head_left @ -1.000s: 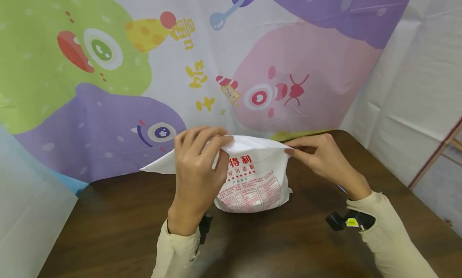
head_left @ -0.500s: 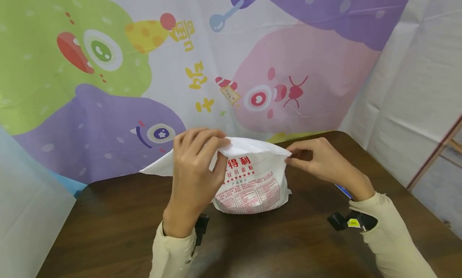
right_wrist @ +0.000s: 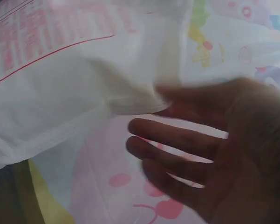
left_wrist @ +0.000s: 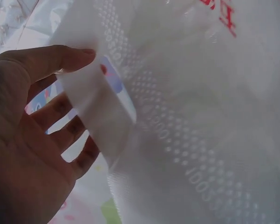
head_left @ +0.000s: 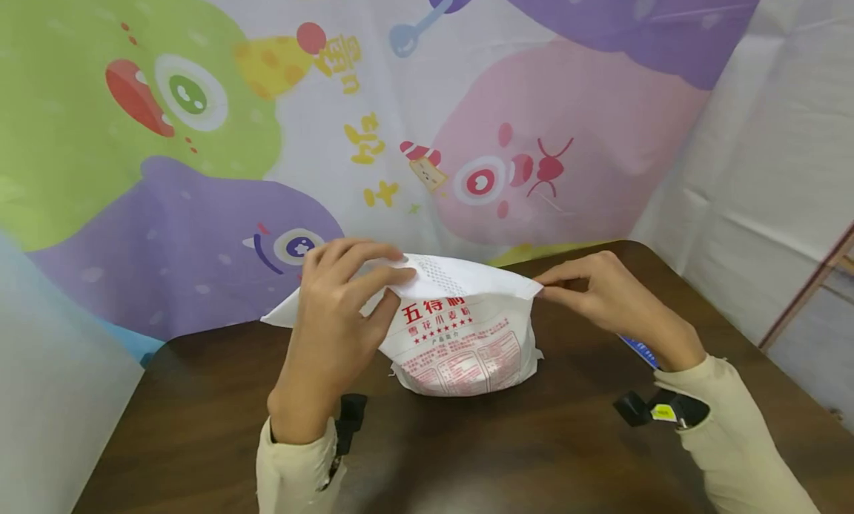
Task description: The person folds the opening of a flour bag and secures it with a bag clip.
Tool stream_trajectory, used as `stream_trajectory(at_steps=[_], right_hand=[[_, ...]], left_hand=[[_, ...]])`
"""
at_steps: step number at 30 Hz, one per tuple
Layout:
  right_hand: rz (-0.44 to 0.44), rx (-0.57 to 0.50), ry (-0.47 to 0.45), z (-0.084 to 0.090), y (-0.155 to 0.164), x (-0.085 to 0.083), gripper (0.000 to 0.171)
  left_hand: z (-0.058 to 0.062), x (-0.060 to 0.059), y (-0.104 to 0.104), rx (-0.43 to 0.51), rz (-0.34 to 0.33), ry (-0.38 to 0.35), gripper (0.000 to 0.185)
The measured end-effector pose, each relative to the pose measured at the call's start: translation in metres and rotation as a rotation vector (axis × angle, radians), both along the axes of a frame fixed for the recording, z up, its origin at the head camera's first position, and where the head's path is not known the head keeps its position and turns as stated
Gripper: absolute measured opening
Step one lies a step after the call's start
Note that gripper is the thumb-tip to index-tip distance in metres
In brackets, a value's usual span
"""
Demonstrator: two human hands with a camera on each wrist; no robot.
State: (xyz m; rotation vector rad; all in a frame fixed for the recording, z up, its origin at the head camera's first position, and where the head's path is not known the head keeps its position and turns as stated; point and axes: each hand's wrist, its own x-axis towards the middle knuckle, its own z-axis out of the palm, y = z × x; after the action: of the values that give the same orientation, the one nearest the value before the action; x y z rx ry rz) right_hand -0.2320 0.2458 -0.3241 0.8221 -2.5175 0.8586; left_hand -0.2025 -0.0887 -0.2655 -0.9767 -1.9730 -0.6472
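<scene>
White plastic bag [head_left: 460, 336], red print on the near face, bulging lower half, standing upright on the dark brown table [head_left: 534, 455] a little behind its middle. Top seam flattened into a long strip with an embossed dot pattern, stretched roughly level between two hands; one loose corner of the strip poking out to the left past the left hand.

Left hand [head_left: 333, 328]: gripping the left part of the top strip, thumb on the near side, fingers curled over the far side. Confirmed in the left wrist view: thumb [left_wrist: 60, 58] pressed on the dotted film, fingers showing dimly through it from behind.

Right hand [head_left: 600, 295]: pinching the right end of the strip at its tip between thumb and forefinger. In the right wrist view the pinch itself blurred; remaining fingers [right_wrist: 177, 140] spread apart and nearly straight below the bag's edge, holding nothing.

Cream sleeves on both forearms; black wrist-mounted device [head_left: 660, 410] on the right forearm, another black device [head_left: 347, 421] at the left wrist.

Small blue-and-white item [head_left: 637, 348] lying on the table just behind the right wrist, mostly hidden; kind not discernible.

Behind the table: cartoon backdrop [head_left: 267, 128] with green, purple and pink monster figures. At right: plain white creased sheet [head_left: 767, 165] and a wooden strut [head_left: 807, 284].
</scene>
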Motion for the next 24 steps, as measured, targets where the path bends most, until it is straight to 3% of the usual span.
stream_trajectory(at_steps=[3,6,14,19,24], right_hand=[[0.004,-0.015,-0.115,0.006,-0.002,0.005,0.03],[0.0,-0.068,-0.147,0.008,-0.011,0.009,0.035],[-0.036,-0.153,-0.043,0.003,-0.031,0.01,0.023],[-0.044,-0.167,-0.041,0.002,-0.031,0.01,0.023],[-0.04,-0.167,-0.045,0.002,-0.031,0.01,0.022]], left_hand=[[0.004,0.002,-0.003,-0.024,0.002,-0.022,0.025],[0.004,0.004,-0.002,-0.039,0.009,-0.024,0.024],[0.001,0.007,0.01,-0.014,0.027,0.011,0.028],[0.0,0.01,0.024,-0.017,0.007,0.026,0.031],[-0.002,0.011,0.029,0.01,0.026,0.025,0.02]])
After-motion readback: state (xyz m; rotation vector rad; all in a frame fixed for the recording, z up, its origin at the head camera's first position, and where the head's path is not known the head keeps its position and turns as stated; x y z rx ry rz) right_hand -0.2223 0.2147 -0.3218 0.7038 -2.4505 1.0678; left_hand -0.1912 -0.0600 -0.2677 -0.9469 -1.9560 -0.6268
